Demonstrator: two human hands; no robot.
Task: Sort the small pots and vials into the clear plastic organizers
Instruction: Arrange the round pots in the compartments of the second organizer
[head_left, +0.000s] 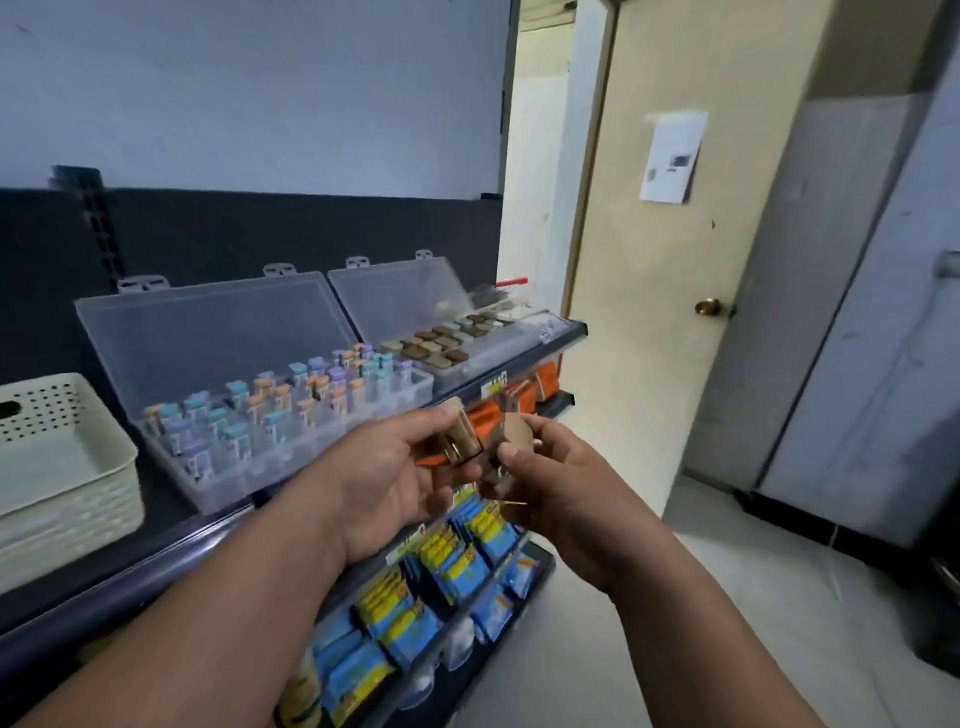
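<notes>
Tan pots (460, 436): you're pinching them in left hand (384, 483) and right hand (563, 499), centre frame. Organizers (218, 338) mid-left looking mostly filled; these probably remaining.

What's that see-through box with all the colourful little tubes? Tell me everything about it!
The clear plastic organizer rests on the dark shelf, right of a cream basket. Its hinged lid stands open, tilted back, with two latch tabs on its top edge. Inside, small vials stand upright in rows, capped teal, purple and orange. Its front compartments look empty.
</notes>
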